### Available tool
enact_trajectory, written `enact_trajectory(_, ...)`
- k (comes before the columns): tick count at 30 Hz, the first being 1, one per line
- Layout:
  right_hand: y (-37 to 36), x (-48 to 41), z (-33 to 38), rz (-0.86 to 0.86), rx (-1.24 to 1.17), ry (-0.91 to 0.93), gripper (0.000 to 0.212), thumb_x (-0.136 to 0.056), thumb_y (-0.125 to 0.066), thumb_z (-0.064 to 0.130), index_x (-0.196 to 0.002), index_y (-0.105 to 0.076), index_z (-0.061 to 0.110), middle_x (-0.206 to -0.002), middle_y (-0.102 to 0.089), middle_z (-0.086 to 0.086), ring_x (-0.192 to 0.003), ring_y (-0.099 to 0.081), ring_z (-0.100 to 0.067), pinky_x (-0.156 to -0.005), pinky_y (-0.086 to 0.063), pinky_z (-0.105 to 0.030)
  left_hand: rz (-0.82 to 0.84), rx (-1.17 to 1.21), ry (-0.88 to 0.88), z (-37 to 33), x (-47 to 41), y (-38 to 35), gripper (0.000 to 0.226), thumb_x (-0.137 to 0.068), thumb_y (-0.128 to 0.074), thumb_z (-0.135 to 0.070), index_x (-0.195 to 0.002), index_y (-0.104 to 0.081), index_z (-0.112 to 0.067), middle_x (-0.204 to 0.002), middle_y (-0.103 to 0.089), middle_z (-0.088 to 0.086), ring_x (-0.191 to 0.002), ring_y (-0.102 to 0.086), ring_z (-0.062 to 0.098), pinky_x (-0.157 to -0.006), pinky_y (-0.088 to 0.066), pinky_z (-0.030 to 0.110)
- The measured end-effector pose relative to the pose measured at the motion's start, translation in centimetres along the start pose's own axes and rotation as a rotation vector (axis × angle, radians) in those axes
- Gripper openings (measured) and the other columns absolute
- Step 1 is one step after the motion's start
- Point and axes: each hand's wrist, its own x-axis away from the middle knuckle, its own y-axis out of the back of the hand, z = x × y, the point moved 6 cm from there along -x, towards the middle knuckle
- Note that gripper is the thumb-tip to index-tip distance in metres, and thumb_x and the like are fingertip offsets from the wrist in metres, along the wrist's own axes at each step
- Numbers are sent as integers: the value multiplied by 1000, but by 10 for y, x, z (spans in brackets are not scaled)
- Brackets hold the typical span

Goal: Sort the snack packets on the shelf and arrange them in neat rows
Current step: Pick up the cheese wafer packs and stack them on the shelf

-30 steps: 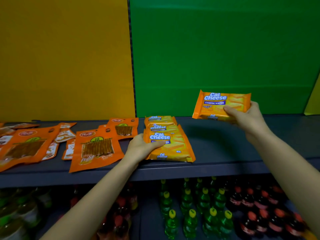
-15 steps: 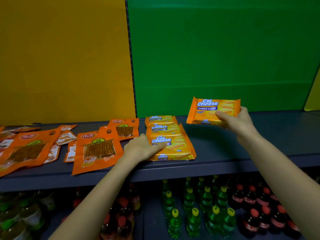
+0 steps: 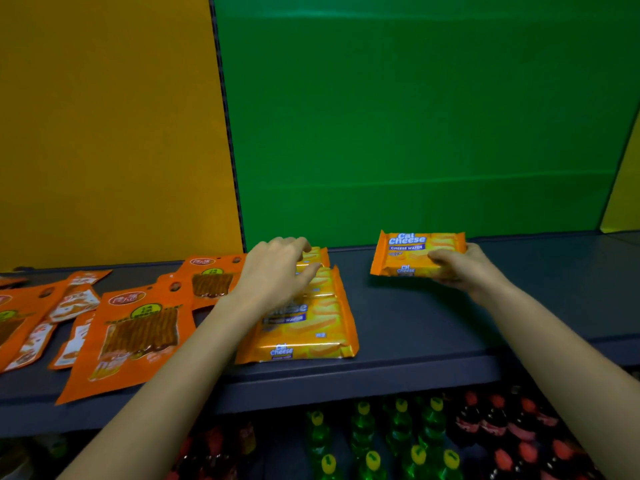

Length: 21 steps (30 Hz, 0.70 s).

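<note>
Lower than before, the right hand (image 3: 464,268) grips the wafer packet (image 3: 412,252) near the back edge of the shelf (image 3: 433,327), the left hand (image 3: 277,271) now covers the rear of the wafer column (image 3: 304,327), its grip unclear, and I would lay the packet parallel to that column.

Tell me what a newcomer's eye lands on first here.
The right hand holds a Cal Cheese packet tilted up near the back of the grey shelf, before a bright green panel. The left hand rests on a row of matching packets, with orange pouches scattered further left.
</note>
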Motion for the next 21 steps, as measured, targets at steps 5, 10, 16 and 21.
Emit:
enact_trajectory(5, 10, -69, -8, 81, 148, -9, 54, -84, -64, 9, -131, -37, 2, -130, -52, -18, -104, -57, -28, -60, -51, -29, 58, -63, 54, -24, -41, -32, 36, -91, -45, -44, -115, -55, -18, -117, -63, 0, -113, -55, 23, -87, -42, 34)
enact_trajectory(10, 1, -118, -8, 121, 386, 55, 64, -83, -67, 23, -134, -34, 1, -136, -47, -17, -122, -49, -31, -97, -43, -37, 143, -120, 134, -30, -54, -47, 37, -91, -44, -45, -116, -55, -19, -119, -63, -2, -112, -56, 21, -84, -44, 32)
enact_trajectory(16, -5, -117, -22, 124, 585, 61, 63, -85, -62, 38, -131, -44, 0, -136, -49, -19, -124, -47, -34, -100, -39, -38, 97, -108, 78, -29, -42, -45, 35, -93, -42, -45, -114, -55, -21, -118, -62, -3, -109, -57, 20, -83, -46, 32)
enact_trajectory(21, 1, -124, -18, 48, 672, 89, 68, -86, -61, 40, -134, -36, -2, -139, -44, -22, -127, -44, -37, -101, -37, -38, 107, -116, 79, -28, -38, -48, 35, -93, -41, -46, -115, -54, -22, -121, -61, -4, -110, -56, 18, -84, -45, 31)
